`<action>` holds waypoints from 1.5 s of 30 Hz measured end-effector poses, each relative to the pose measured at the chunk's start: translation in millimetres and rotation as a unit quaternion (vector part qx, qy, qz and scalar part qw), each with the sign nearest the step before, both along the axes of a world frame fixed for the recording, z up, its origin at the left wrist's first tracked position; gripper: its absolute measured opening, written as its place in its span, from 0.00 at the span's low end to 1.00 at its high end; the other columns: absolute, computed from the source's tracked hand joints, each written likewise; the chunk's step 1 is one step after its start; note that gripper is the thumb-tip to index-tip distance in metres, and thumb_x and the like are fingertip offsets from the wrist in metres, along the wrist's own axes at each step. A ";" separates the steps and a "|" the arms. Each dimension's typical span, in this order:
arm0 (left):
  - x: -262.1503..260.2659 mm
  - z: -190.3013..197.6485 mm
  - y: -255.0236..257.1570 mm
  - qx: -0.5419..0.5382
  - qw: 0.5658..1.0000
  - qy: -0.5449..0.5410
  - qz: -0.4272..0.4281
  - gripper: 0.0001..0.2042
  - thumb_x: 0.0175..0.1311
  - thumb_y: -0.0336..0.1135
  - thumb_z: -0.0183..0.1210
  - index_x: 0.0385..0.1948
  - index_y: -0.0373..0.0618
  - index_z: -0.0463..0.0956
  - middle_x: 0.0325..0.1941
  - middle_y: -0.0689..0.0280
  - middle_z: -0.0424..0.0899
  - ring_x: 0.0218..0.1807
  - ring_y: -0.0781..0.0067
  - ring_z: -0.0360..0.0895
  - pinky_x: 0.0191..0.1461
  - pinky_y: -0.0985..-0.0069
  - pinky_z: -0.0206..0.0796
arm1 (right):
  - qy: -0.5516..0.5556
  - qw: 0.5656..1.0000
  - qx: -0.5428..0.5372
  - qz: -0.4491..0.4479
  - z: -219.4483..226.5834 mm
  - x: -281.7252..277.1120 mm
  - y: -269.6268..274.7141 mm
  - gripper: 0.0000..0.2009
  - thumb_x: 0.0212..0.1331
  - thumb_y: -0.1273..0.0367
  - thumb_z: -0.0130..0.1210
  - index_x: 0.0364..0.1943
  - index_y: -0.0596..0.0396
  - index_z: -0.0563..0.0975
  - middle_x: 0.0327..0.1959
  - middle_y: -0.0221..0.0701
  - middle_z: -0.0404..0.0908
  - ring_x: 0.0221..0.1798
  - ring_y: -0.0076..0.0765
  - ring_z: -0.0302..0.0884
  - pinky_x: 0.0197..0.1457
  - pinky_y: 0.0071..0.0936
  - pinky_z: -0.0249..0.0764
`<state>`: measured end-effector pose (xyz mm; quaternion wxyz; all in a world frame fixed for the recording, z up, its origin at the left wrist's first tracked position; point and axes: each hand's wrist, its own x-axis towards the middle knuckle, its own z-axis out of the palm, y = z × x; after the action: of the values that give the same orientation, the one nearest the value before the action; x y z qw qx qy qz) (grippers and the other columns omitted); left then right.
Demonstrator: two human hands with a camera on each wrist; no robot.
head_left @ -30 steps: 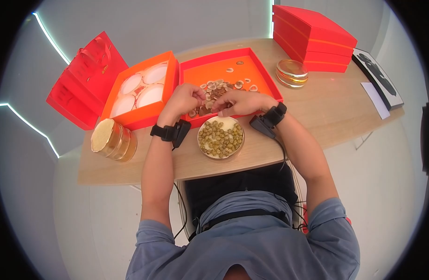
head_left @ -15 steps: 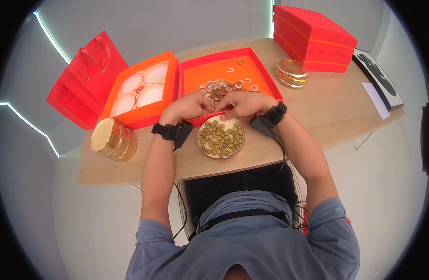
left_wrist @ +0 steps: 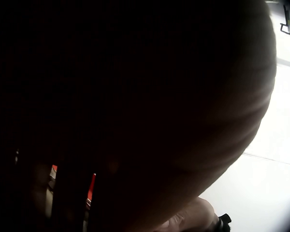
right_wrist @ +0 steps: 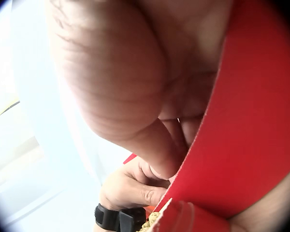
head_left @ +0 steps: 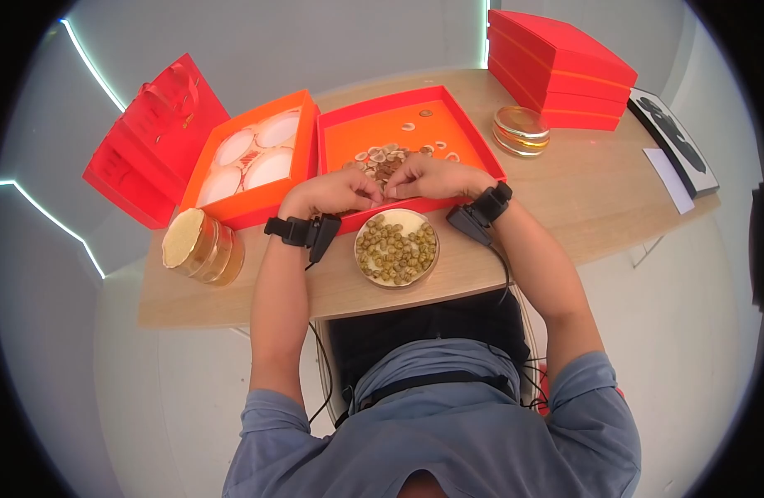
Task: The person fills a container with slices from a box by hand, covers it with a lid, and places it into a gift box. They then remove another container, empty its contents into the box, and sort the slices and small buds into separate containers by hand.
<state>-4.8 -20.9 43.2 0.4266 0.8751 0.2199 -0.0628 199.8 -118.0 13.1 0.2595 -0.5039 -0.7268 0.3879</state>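
Note:
Both hands reach over the near wall of a shallow red box with an orange floor. Inside lies a heap of brown and white dried slices. My left hand has bent fingers, their tips low among the near slices. Opposite it, my right hand points thumb and fingers down, almost meeting the left fingertips. The right wrist view has the red wall covering the fingertips, so I cannot tell what they hold. Directly below the hands stands a round container of greenish curled pellets.
Left of the box are an orange-red box with round white-topped containers, red gift bags and a stack of gold containers. To the right sit a clear round container, stacked red boxes and a black-framed picture.
The left hand has come down and rightward to the box's near edge. The right hand has shifted slightly, and the fingertips of both hands are closer together now.

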 end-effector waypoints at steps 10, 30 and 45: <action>-2.2 0.0 6.7 0.010 0.993 0.003 0.120 0.08 0.59 0.33 0.65 0.35 0.39 0.80 0.21 0.73 0.77 0.25 0.85 0.72 0.26 0.81 0.64 | -0.202 0.904 0.193 -0.324 -7.4 18.6 5.6 0.12 0.52 0.63 0.64 0.36 0.57 0.83 0.32 0.38 0.85 0.37 0.42 0.83 0.43 0.36 0.78; 10.6 -11.0 -2.0 0.132 0.976 -0.078 0.153 0.09 0.60 0.25 0.60 0.42 0.35 0.77 0.24 0.62 0.81 0.22 0.75 0.80 0.24 0.76 0.72 | -0.124 0.960 0.118 -0.224 -22.6 15.6 14.0 0.09 0.50 0.73 0.63 0.37 0.55 0.85 0.36 0.42 0.85 0.41 0.42 0.83 0.46 0.34 0.78; 5.1 -23.9 24.1 0.262 0.933 -0.163 0.186 0.13 0.60 0.38 0.61 0.25 0.34 0.81 0.19 0.53 0.80 0.22 0.60 0.81 0.31 0.65 0.72 | -0.168 0.939 0.154 -0.257 -6.3 11.2 2.9 0.07 0.52 0.72 0.60 0.31 0.61 0.83 0.25 0.43 0.83 0.30 0.42 0.82 0.37 0.34 0.76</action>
<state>0.2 3.2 19.3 0.2161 0.8974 0.3147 0.2213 211.0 -115.1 6.8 0.2988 -0.6853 -0.6564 0.1008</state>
